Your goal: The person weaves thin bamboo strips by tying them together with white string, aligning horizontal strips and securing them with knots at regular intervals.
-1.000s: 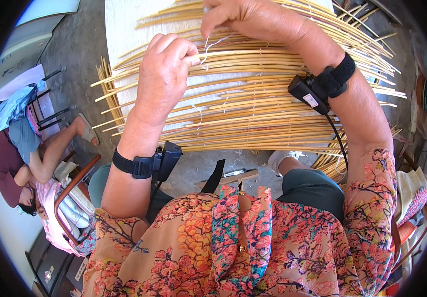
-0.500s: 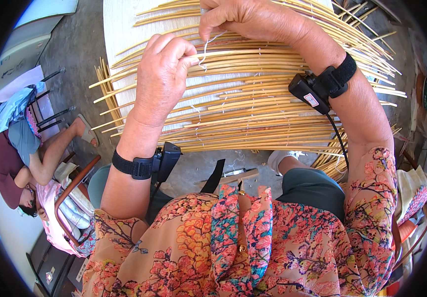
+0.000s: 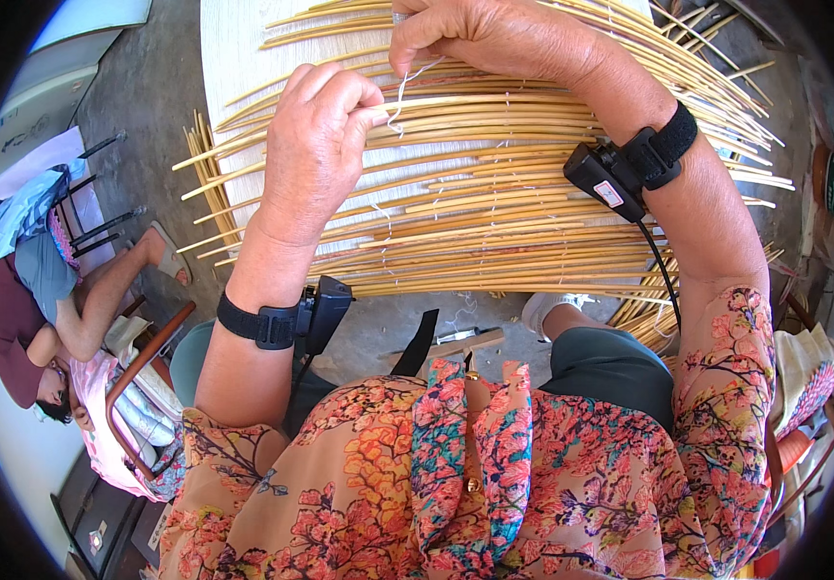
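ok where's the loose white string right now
In the head view, the white string is at upper centre, between the left hand and the right hand, dangling over the thin yellow-brown sticks.

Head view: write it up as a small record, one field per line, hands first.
Left hand: closed on one of the tan sticks
Right hand: fingertips pinched at the white string, beyond and to the right of the left hand
Sticks: many, thin, lying side by side, roughly crosswise to the person
Ties: thin, white, across the sticks in several places
Surface: pale tabletop under the sticks
Wrists: a black strapped device on each
Nearby: another person in a maroon top, left rim
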`<state>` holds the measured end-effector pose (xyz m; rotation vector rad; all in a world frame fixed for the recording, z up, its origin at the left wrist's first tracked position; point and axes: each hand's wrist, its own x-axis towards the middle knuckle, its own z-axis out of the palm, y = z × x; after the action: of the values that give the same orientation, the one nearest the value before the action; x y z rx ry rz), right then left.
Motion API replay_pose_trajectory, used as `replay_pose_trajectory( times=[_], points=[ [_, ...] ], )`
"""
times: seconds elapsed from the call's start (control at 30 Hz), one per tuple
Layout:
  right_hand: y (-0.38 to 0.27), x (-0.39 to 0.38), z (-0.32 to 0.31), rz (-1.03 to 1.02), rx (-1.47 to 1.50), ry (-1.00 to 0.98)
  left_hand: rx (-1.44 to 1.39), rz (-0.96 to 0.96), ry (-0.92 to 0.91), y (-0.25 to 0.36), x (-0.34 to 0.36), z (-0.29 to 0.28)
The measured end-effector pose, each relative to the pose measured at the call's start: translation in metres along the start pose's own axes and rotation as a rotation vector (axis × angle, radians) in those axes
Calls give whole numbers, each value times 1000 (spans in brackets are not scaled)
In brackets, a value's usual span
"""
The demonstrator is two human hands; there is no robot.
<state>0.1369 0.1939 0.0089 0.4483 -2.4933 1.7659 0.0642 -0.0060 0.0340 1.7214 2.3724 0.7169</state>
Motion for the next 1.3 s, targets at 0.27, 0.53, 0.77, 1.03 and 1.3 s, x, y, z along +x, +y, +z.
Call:
replay_pose_trajectory(
  times=[0.27,0.53,0.77,1.03,1.3],
  points=[
    [-19,6,-1,371,339,22,12,28,6,-2,0,-1],
    [-34,9,-4,370,216,0,-21,11,-10,-2,-1,0],
    [-17,5,-1,185,62,-25,-52,0,4,-1,0,1],
    [-11,7,4,154,106,-45,-17,-9,9,-2,-3,1],
    [-17,3,-1,-180,-665,-98,-24,-9,9,-2,-1,2]
  ],
)
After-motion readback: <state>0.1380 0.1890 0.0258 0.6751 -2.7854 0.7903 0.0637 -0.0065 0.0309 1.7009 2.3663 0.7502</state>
